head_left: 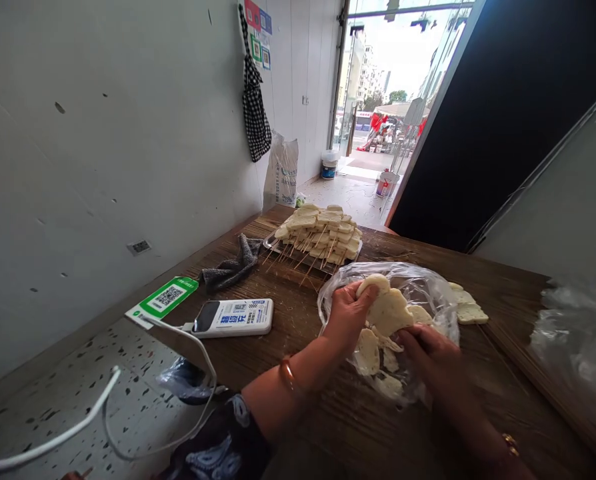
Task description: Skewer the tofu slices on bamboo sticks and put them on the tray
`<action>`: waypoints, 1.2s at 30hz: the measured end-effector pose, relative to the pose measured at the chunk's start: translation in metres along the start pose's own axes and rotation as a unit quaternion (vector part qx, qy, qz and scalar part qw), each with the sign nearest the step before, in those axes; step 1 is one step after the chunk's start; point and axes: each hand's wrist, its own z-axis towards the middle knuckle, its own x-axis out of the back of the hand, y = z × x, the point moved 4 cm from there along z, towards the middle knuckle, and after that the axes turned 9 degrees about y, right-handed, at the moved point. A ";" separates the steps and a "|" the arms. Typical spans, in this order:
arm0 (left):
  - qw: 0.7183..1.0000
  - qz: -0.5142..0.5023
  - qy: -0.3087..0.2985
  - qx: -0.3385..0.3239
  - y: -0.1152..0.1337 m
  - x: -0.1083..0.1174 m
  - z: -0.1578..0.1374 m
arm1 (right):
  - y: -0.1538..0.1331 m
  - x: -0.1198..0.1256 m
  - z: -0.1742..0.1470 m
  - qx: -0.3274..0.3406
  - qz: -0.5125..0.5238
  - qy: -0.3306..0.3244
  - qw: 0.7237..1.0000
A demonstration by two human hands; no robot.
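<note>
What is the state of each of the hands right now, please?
Left hand: closed, holding a pale, flat piece of food.
Right hand: curled at the piece's lower edge; whether it grips that piece cannot be told.

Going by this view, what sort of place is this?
Probably a small snack shop: a pile of skewered food, a green-bordered QR-code card and a street-facing doorway.

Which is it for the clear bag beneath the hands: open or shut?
Open: the bag has its mouth spread wide, pale slices showing inside.
</note>
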 end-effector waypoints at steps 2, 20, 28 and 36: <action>1.000 0.001 -0.008 0.007 -0.001 -0.001 0.000 | -0.002 0.000 0.001 -0.009 0.005 -0.002 1.000; 0.998 -0.038 0.045 0.017 0.008 0.012 0.020 | 0.004 0.005 0.011 0.027 0.077 -0.001 0.997; 0.999 -0.012 0.034 0.020 0.008 0.008 0.024 | -0.005 0.003 0.015 0.088 0.087 0.009 0.992; 0.999 0.024 -0.027 0.019 0.013 0.005 0.025 | 0.001 0.025 0.026 0.127 0.058 0.093 0.986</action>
